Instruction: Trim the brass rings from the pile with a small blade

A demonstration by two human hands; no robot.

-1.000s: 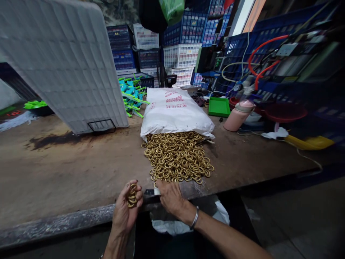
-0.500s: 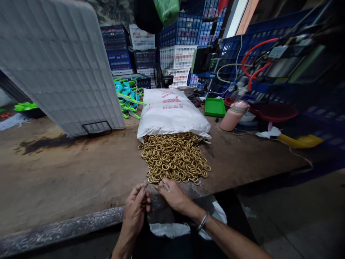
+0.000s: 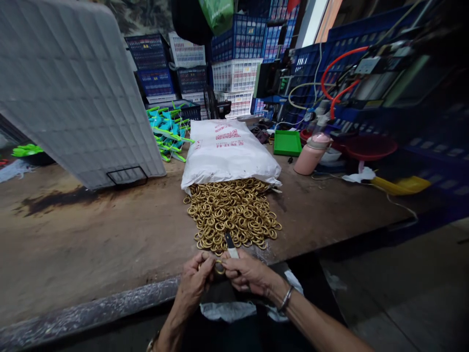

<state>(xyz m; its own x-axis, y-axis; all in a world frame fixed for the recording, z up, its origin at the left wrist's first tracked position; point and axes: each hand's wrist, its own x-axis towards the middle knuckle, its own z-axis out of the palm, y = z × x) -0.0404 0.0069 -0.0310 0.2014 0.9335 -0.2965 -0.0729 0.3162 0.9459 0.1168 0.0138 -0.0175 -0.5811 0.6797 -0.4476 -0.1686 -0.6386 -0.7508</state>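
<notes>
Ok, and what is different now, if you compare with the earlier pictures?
The left hand has moved right to meet the right hand, and its cupped fingers have closed more. A gold ring now shows between the fingertips of both hands. The black-and-white tool in the right hand now points forward, over the ring pile. The white sack and pink bottle stayed in place.

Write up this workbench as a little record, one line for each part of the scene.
Left hand: fingers closed, tips at one gold ring
Right hand: holds a slim tool, dark-tipped, pale below; fingertips at the same ring
Beyond hands: ring pile on the table
Behind pile: white sack with red print
Right of sack: green tray, pink bottle
Background: stacked blue and white crates
</notes>
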